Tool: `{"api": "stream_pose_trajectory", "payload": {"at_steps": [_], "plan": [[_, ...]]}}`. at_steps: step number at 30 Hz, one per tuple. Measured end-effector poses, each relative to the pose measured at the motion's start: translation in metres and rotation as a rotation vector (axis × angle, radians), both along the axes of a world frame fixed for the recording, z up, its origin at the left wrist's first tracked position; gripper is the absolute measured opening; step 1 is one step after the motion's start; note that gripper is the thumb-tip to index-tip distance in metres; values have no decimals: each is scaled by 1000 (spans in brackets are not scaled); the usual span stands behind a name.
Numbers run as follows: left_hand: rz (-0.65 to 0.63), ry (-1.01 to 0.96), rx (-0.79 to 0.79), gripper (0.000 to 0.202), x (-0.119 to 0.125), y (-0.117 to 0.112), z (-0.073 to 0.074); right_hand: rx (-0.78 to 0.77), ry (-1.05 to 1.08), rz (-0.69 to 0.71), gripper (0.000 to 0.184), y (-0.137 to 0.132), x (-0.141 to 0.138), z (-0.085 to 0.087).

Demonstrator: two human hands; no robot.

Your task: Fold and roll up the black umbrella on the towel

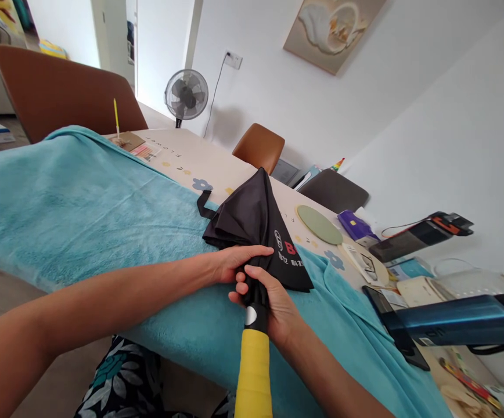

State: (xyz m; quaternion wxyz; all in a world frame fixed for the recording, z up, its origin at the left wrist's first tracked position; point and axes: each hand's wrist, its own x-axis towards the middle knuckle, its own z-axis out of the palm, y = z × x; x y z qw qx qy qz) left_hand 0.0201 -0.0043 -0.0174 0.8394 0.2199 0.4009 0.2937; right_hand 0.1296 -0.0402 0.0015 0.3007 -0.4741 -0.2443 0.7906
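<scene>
A black folding umbrella [245,217] points away from me over the table, its canopy collapsed and loosely flared. Its yellow-wrapped handle [254,371] comes toward me at the bottom, with a silver button on the black collar. My right hand [278,299] is wrapped round the folded ribs just above that collar. Against the lower canopy, my left hand [238,261] closes round the umbrella, its thumb or finger stretched along the fabric. White and red print shows on the canopy's right side. A black strap [205,204] sticks out at the left.
A turquoise blanket [104,215] covers the near table. At right lie a green oval mat [319,224], a dark phone [395,325], a blue bottle [465,320] and a dark bottle [413,238]. Behind stand chairs [258,148] and a fan [186,94].
</scene>
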Motion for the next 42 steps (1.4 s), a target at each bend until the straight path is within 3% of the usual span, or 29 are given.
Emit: {"api": "stream_pose_trajectory", "payload": {"at_steps": [5, 8, 12, 16, 18, 21, 24, 26, 32, 37, 42], "plan": [[71, -2, 131, 44, 2, -1, 2, -27, -8, 74, 17, 8, 10, 4], [150, 177, 261, 34, 2, 0, 4, -23, 8, 77, 19, 17, 25, 4], [38, 372, 460, 30, -6, 4, 7, -39, 73, 49, 18, 33, 46, -1], [-35, 424, 494, 32, -13, 9, 10, -76, 113, 75, 22, 44, 58, -5], [78, 534, 529, 32, -15, 11, 10, -70, 119, 74, 21, 47, 61, -6], [394, 722, 627, 32, -17, 16, 5, -31, 149, 55, 18, 48, 62, -10], [662, 735, 667, 32, -20, 18, 0, -11, 177, 65, 17, 49, 62, -16], [766, 712, 691, 31, -20, 16, -1, 4, 192, 77, 16, 50, 63, -18], [876, 782, 861, 33, -13, 5, 9, 35, 232, 99, 16, 51, 65, -19], [930, 765, 715, 23, -15, -1, 15, 46, 246, 117, 18, 50, 66, -19], [910, 839, 633, 20, -22, -5, 5, 67, 251, 91, 16, 47, 67, -18]]}}
